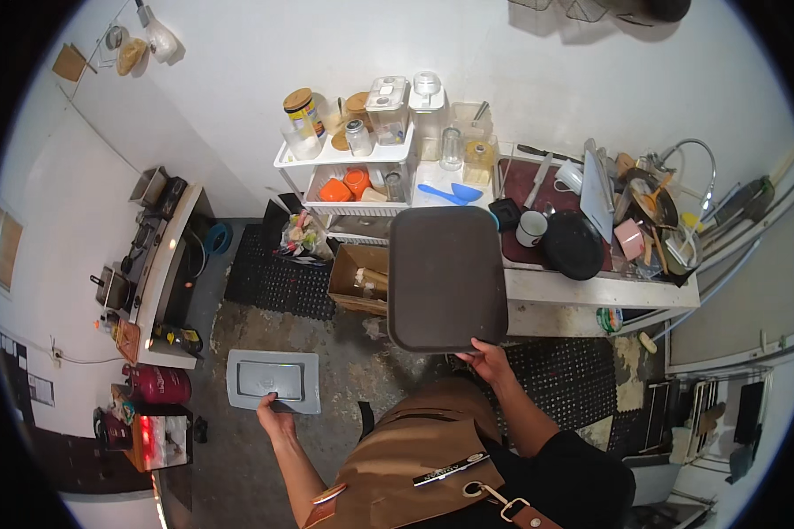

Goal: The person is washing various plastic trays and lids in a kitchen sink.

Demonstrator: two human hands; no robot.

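My right hand (486,361) grips the near edge of a dark brown rectangular serving tray (446,278), its flat face towards me. The tray covers part of the counter's front edge and of a cardboard box. In my left hand (278,416) is a grey plastic lid (271,380) with a raised rectangle in its middle. My thumb lies on top of the lid's near edge, with the fingers hidden beneath. Both things are held up over the floor, apart from each other, in front of my brown apron (417,463).
A white shelf cart (344,159) carries jars and containers. On the counter (602,291) are a black pan (573,244), an enamel mug (531,228), a knife (538,182) and a blue scoop (450,194). The cardboard box (357,278) and black rubber mats (278,271) lie on the floor. A red gas cylinder (159,385) stands left.
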